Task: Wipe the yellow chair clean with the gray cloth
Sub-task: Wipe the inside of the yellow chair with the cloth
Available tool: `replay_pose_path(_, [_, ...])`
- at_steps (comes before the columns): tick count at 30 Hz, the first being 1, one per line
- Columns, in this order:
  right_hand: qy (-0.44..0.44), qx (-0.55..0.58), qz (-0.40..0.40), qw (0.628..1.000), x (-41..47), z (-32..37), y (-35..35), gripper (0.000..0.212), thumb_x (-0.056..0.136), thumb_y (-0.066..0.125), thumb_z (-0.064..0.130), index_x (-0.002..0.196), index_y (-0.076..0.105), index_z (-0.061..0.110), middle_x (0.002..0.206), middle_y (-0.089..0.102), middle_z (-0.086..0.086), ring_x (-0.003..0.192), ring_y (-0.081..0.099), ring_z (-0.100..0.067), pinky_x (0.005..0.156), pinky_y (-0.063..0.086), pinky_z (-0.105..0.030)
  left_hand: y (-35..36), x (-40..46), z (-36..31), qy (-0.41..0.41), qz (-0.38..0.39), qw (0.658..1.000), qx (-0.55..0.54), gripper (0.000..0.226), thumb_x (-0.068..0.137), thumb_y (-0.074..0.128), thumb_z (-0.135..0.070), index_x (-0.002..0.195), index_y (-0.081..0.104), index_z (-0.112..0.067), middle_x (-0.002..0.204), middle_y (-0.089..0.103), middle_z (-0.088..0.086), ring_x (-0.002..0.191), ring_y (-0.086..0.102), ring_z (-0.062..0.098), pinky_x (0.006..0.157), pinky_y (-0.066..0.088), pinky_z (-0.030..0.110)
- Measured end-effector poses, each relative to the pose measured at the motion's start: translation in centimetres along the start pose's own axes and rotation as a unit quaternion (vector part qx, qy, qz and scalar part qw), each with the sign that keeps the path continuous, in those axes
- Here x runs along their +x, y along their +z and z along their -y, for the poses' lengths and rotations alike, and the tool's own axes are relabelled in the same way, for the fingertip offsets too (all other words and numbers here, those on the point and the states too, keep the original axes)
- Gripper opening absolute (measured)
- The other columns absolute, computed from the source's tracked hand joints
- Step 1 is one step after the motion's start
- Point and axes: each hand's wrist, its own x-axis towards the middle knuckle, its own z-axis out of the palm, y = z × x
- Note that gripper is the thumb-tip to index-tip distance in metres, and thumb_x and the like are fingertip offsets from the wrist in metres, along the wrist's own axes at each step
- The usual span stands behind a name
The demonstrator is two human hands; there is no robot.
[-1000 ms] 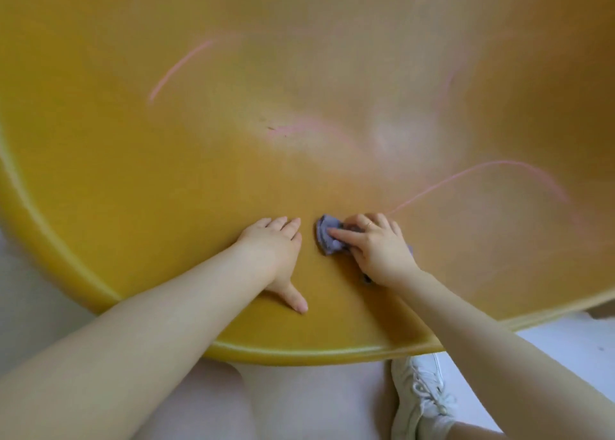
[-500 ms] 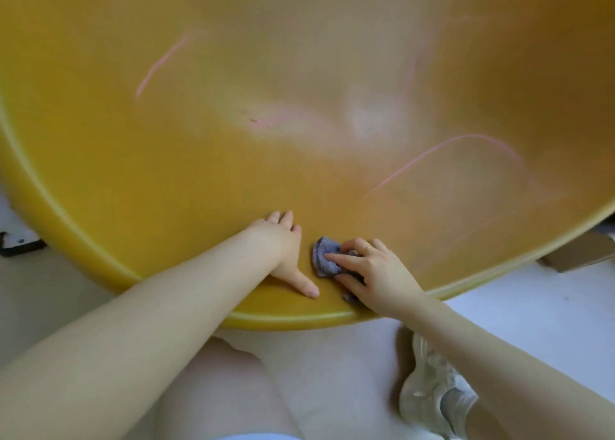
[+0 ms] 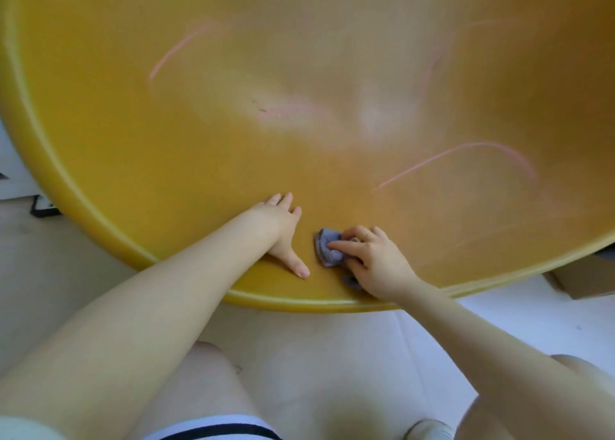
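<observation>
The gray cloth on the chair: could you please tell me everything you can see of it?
The gray cloth is a small, bluish-gray, soft-looking rag, crumpled into a wad. It lies on the yellow chair near the front rim. The right hand covers most of it, fingers curled over it and pressing it down; a scrap shows below the palm. The left hand lies flat beside it, not touching.

I see a pale, smooth floor (image 3: 299, 356) spreading below my fingers, toward me. A brown cardboard box (image 3: 579, 280) sits on it off to the right of my fingers. A black-edged flat object (image 3: 43, 206) lies far out to the left. A white shoe toe (image 3: 429, 429) shows well below them, bottom right.
</observation>
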Motion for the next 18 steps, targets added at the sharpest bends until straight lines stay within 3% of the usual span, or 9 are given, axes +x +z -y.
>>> replay_pose_path(2, [-0.044, 0.027, 0.001, 0.999, -2.9, 1.2, -0.1, 0.037, 0.082, 0.039, 0.027, 0.1, 0.07, 0.026, 0.098, 0.066, -0.004, 0.069, 0.053, -0.031, 0.055, 0.048, -0.04, 0.1, 0.1, 0.1, 0.002, -0.007, 1.0, -0.01, 0.126, 0.062, 0.061, -0.073, 0.149, -0.01, -0.016, 0.155, -0.022, 0.007, 0.145, -0.013, 0.025, 0.118, 0.006, 0.038])
replay_pose_path(7, [-0.1, 0.008, 0.025, 0.995, -2.2, -0.9, -1.1, 0.037, 0.083, 0.039, 0.024, 0.102, 0.07, 0.029, 0.104, 0.067, -0.003, 0.073, 0.054, -0.029, 0.057, 0.041, -0.035, 0.0, 0.1, -0.3, -0.012, -0.01, 1.0, -0.018, 0.124, 0.063, 0.062, -0.071, 0.148, -0.01, -0.019, 0.155, -0.022, 0.005, 0.144, -0.014, 0.022, 0.118, 0.004, 0.037])
replay_pose_path(10, [-0.003, -0.074, -0.008, 0.997, 1.3, -4.1, -0.9, 0.035, 0.091, 0.041, 0.021, 0.114, 0.065, 0.033, 0.122, 0.059, -0.001, 0.094, 0.05, -0.034, 0.069, 0.031, -0.033, 0.3, 0.2, -0.6, -0.028, -0.012, 0.999, -0.026, 0.123, 0.063, 0.063, -0.071, 0.148, -0.01, -0.021, 0.155, -0.023, 0.003, 0.145, -0.014, 0.021, 0.118, 0.003, 0.036])
replay_pose_path(12, [0.086, -0.096, 0.011, 0.992, 3.2, -5.2, -1.0, 0.037, 0.096, 0.04, 0.017, 0.124, 0.056, 0.037, 0.134, 0.048, 0.005, 0.107, 0.04, -0.029, 0.075, 0.023, -0.03, 0.5, 0.3, -0.8, -0.043, -0.013, 0.998, -0.032, 0.122, 0.064, 0.062, -0.071, 0.148, -0.01, -0.021, 0.155, -0.023, 0.002, 0.145, -0.014, 0.02, 0.118, 0.003, 0.036])
replay_pose_path(14, [0.1, -0.077, 0.03, 0.992, 3.7, -4.7, -1.2, 0.042, 0.094, 0.041, 0.014, 0.125, 0.054, 0.038, 0.135, 0.045, 0.006, 0.109, 0.037, -0.027, 0.077, 0.023, -0.03, 0.3, 0.4, -1.5, -0.07, -0.002, 0.997, -0.033, 0.121, 0.065, 0.062, -0.07, 0.148, -0.011, -0.02, 0.155, -0.022, 0.003, 0.145, -0.012, 0.022, 0.118, 0.006, 0.038])
replay_pose_path(18, [-0.044, 0.048, 0.068, 0.996, -1.1, -2.1, -1.4, 0.053, 0.075, 0.026, 0.029, 0.109, 0.067, 0.032, 0.114, 0.06, 0.0, 0.091, 0.047, -0.029, 0.071, 0.031, -0.031, -0.1, 0.7, -3.3, -0.106, 0.016, 0.993, -0.049, 0.125, 0.066, 0.062, -0.069, 0.148, -0.013, -0.013, 0.155, -0.023, 0.007, 0.145, -0.012, 0.026, 0.118, 0.007, 0.04])
